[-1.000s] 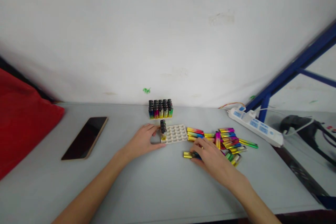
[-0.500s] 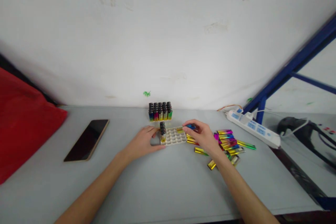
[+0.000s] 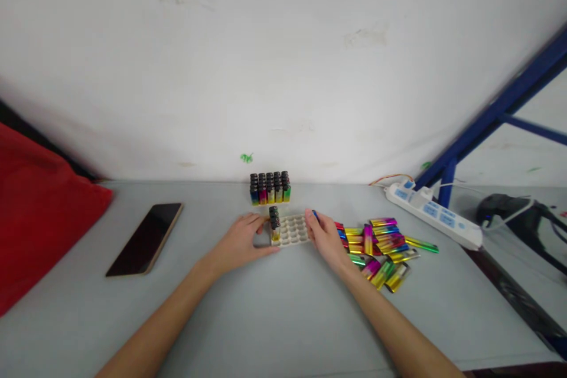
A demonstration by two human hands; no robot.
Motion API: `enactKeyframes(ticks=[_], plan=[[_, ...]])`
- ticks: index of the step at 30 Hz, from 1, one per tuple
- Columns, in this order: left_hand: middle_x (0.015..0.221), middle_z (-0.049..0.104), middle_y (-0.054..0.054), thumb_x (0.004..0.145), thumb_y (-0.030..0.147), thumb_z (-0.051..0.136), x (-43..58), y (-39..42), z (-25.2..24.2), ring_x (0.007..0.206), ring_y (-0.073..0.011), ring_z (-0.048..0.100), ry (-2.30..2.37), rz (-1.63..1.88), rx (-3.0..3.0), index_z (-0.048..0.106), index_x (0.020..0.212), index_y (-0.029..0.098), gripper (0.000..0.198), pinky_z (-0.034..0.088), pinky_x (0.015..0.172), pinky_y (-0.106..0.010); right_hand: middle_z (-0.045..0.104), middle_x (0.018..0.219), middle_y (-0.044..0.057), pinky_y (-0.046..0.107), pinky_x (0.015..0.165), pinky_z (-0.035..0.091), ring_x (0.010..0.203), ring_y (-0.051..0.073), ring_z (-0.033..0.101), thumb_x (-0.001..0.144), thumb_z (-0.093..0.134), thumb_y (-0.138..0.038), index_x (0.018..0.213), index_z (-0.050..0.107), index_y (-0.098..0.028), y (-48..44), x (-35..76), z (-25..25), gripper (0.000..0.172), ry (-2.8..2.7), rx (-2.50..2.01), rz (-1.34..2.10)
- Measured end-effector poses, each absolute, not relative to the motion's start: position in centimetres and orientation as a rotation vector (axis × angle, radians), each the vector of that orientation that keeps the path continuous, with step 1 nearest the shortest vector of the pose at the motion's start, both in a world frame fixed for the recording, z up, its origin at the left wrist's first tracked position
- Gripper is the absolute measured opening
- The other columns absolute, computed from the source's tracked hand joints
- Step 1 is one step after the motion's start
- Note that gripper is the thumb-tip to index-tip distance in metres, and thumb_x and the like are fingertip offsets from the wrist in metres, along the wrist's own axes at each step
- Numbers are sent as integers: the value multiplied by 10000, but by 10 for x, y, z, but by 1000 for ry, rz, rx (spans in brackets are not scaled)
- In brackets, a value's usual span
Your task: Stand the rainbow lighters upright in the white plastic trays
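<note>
My left hand grips the left end of a small pale tray with rows of round-edged slots, thumb at the near side and fingers at the far side. A column of black-topped lighters stands upright in the tray's leftmost slots. Over the tray's right end, my right hand is closed on a lighter; only its blue end shows past the fingers. Just behind the tray, a block of upright lighters stands in rows. Loose shiny lighters lie in a pile right of my right hand.
A phone lies flat at the left, near a red cloth item. At the right back rests a white power strip with cables, beside a blue metal frame and a black object. A white wall rises behind the table.
My right hand has drawn left and turned, bringing the lighter from lying flat to a more upright hold beside the tray. More of the pile now shows. My left hand stays on the tray.
</note>
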State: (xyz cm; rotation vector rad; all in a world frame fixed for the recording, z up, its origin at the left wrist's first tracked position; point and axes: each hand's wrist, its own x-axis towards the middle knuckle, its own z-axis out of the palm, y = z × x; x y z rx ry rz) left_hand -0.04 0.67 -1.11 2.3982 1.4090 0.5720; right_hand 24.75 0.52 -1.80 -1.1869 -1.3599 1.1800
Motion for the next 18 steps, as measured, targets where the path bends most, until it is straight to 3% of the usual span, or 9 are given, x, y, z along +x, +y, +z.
enactKeyframes(ticks=[8, 18], plan=[[928, 694, -51, 827, 643, 787, 1, 6, -5, 899, -286, 664, 1394, 558, 2383, 600, 901, 236, 455, 508, 840, -391, 369, 581, -46, 279, 571, 258, 594, 134, 364, 925, 508, -522, 615, 407, -245, -2, 248, -13, 428, -1510, -1285, 893], [925, 685, -50, 825, 637, 792, 1, 6, -6, 899, -281, 660, 1405, 549, 2376, 592, 883, 230, 458, 500, 833, -380, 617, 728, 1, 296, 673, 423, 718, 195, 587, 1088, 449, -553, 845, 546, -240, -11, 246, -4, 409, -1774, -1268, 815]])
